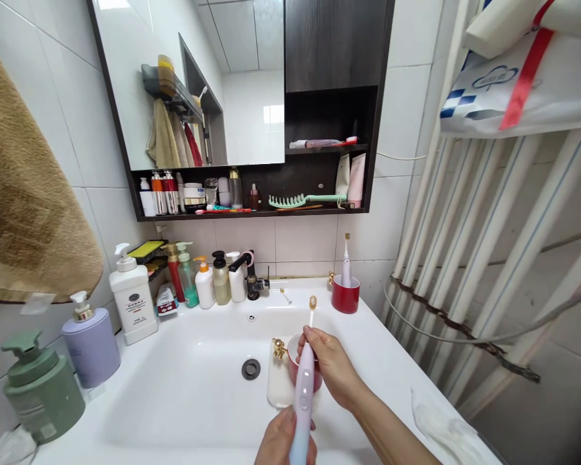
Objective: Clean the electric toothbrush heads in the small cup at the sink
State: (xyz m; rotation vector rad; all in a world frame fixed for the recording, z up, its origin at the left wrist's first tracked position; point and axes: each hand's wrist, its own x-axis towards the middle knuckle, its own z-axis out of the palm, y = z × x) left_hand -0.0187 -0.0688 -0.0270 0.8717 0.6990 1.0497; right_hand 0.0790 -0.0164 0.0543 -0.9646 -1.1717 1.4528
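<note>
An electric toothbrush (304, 397), pink fading to pale blue, is held upright over the right side of the white sink (184, 394). My left hand (281, 436) is closed round the lower handle. With fingertips pinched at the base of the brush head (312, 303), my right hand (328, 355) grips the top of the same toothbrush. Behind the handle, partly hidden, a red cup (314, 382) with a gold flower-shaped handle stands by a white rectangular dish (277, 378). A second red cup (345, 297) on the rim holds another electric toothbrush (346, 268).
A black faucet (252, 278) rises at the sink's back. A loose brush head (285, 296) lies right of it. Several pump bottles (134, 300) line the left and back. Above hangs a mirror cabinet (252, 215); pipes (445, 239) run along the right, near crumpled clear plastic (440, 420).
</note>
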